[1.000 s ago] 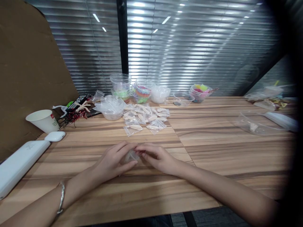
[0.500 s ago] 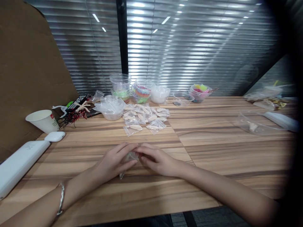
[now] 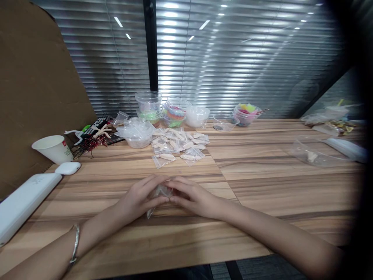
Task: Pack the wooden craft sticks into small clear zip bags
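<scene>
A small clear plastic bag [image 3: 161, 191] is between my two hands near the front of the table, partly hidden by the fingers. Its lower corner pokes out below my left hand [image 3: 142, 196], whose fingers and thumb close around it. From the other side, my right hand [image 3: 194, 196] meets the left at the fingertips and thumb tips, closed on the bag's edge. Whether anything lies inside the bag is hidden. Farther back lies a pile of similar clear bags [image 3: 180, 142] holding pale, flat pieces.
Behind the pile stand a tub of clear bags [image 3: 138, 134], stacked clear tubs [image 3: 148, 105] and a bowl of colourful material [image 3: 246, 114]. At left are a paper cup [image 3: 54, 149], a white case [image 3: 68, 168] and a long white box [image 3: 29, 202]. A clear tray [image 3: 323, 157] sits at right.
My right thumb has moved left to meet the left thumb. The bag has shifted slightly and shows more between my hands.
</scene>
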### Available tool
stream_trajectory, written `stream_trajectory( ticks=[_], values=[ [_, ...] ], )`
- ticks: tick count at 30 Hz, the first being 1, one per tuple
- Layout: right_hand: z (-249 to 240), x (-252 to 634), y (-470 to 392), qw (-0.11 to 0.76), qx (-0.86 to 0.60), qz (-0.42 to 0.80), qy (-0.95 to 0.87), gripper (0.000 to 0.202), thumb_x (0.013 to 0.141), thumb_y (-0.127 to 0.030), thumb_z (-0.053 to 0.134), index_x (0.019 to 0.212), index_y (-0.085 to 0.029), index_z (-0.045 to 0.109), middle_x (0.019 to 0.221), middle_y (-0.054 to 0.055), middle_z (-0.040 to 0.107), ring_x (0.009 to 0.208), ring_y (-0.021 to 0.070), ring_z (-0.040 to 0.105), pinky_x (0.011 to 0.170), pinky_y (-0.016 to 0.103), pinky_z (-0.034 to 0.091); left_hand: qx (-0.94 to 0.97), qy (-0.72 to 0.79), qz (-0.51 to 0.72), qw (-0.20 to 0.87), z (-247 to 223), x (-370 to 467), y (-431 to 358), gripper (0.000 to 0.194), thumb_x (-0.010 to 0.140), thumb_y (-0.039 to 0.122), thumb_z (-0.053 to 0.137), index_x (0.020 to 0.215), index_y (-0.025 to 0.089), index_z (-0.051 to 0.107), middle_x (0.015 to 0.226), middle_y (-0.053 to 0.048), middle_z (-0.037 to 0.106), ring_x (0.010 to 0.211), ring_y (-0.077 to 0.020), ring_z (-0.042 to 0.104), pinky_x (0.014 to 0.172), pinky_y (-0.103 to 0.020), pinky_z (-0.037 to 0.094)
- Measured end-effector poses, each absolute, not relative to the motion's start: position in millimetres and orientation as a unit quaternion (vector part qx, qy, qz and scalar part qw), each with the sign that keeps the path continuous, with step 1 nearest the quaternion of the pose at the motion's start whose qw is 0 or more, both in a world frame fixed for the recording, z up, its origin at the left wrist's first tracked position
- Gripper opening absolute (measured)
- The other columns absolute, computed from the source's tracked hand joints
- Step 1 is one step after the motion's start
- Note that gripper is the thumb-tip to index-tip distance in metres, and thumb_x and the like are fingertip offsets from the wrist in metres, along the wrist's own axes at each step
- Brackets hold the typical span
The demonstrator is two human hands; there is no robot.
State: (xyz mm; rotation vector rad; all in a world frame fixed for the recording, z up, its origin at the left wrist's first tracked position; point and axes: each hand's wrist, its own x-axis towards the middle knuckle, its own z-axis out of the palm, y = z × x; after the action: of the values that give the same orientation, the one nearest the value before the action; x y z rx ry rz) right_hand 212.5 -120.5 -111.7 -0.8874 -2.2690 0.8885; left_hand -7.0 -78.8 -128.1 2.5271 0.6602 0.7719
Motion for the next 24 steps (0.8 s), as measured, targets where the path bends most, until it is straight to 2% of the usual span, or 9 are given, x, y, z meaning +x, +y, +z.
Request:
stream_trajectory(
  ticks=[4, 9, 14, 24],
  values=[
    [-113.8, 211.3, -120.6, 0.276, -0.357, 0.343, -0.824, 0.036, 0.091, -0.037, 0.047, 0.124, -0.023, 0.046, 0.117, 0.001, 0.052, 0.105, 0.0081, 0.048, 0.092, 0.019, 0.039, 0.875, 0.286, 0.278, 0.275, -128.4, -6.0, -76.0, 0.049, 0.078, 0.033, 0.066, 0.122, 0.021, 0.048, 0.120, -0.006, 0.058, 0.110, -0.0172, 0.055, 0.094, -0.027, 0.044],
    [-119.7, 212.1, -118.3, 0.281, -0.364, 0.326, -0.826, 0.030, 0.091, -0.037, 0.047, 0.118, -0.023, 0.052, 0.115, 0.000, 0.054, 0.105, 0.0082, 0.048, 0.093, 0.020, 0.039, 0.795, 0.319, 0.275, 0.436, -127.4, -2.2, -75.5, 0.045, 0.083, 0.032, 0.060, 0.122, 0.014, 0.048, 0.118, -0.010, 0.060, 0.104, -0.0171, 0.059, 0.088, -0.026, 0.049],
    [-121.1, 213.0, -117.0, 0.300, -0.374, 0.304, -0.823, 0.033, 0.091, -0.034, 0.048, 0.122, -0.023, 0.049, 0.120, 0.001, 0.052, 0.109, 0.0075, 0.047, 0.095, 0.019, 0.038, 0.771, 0.327, 0.306, 0.452, -124.7, 0.6, -75.1, 0.029, 0.090, 0.027, 0.049, 0.115, 0.013, 0.054, 0.115, -0.009, 0.062, 0.105, -0.0149, 0.059, 0.092, -0.025, 0.047],
    [-122.7, 212.4, -115.5, 0.310, -0.379, 0.297, -0.820, 0.026, 0.090, -0.031, 0.047, 0.113, -0.020, 0.054, 0.106, 0.002, 0.056, 0.098, 0.0067, 0.051, 0.086, 0.018, 0.040, 0.678, 0.320, 0.326, 0.576, -137.4, -1.8, -67.8, 0.028, 0.085, 0.024, 0.057, 0.110, 0.013, 0.055, 0.112, -0.009, 0.063, 0.105, -0.0162, 0.060, 0.093, -0.028, 0.047]
  ],
)
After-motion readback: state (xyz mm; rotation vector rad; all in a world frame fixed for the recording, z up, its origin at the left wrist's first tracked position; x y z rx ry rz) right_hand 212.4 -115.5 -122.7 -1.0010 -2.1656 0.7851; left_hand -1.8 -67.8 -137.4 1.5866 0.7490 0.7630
